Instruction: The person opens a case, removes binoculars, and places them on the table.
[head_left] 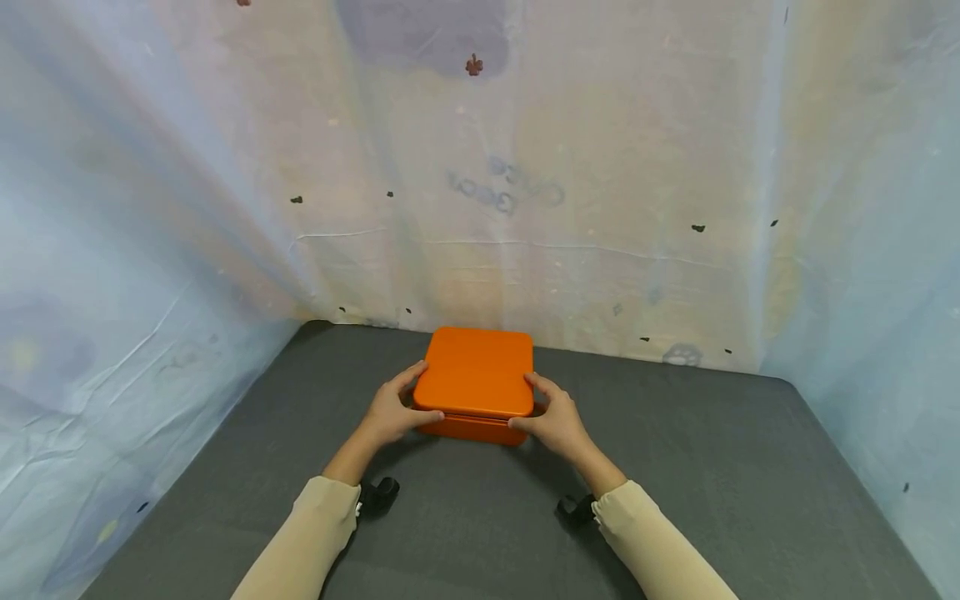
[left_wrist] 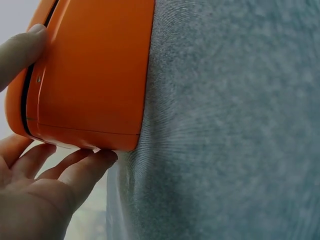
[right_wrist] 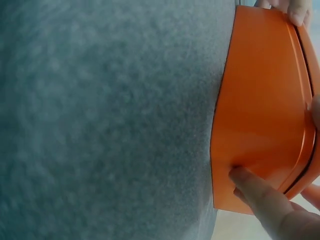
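An orange box [head_left: 474, 371] with rounded corners and a lid stands on the dark grey surface. My left hand [head_left: 388, 414] grips its left front corner, with the thumb at the seam under the lid and the fingers along the left side. On the opposite corner my right hand [head_left: 561, 422] holds the box in the same way, thumb at the front. A dark gap runs between the lid [left_wrist: 15, 100] and the body in the left wrist view. In the right wrist view one finger lies against the side of the body [right_wrist: 260, 100]. The inside is hidden.
The grey padded surface [head_left: 675, 467] stretches around the box. Behind it hangs a pale patterned sheet [head_left: 600, 275], with more sheeting [head_left: 112, 333] at the left and right. A black strap piece [head_left: 381, 495] sits at the left wrist, another [head_left: 576, 510] at the right.
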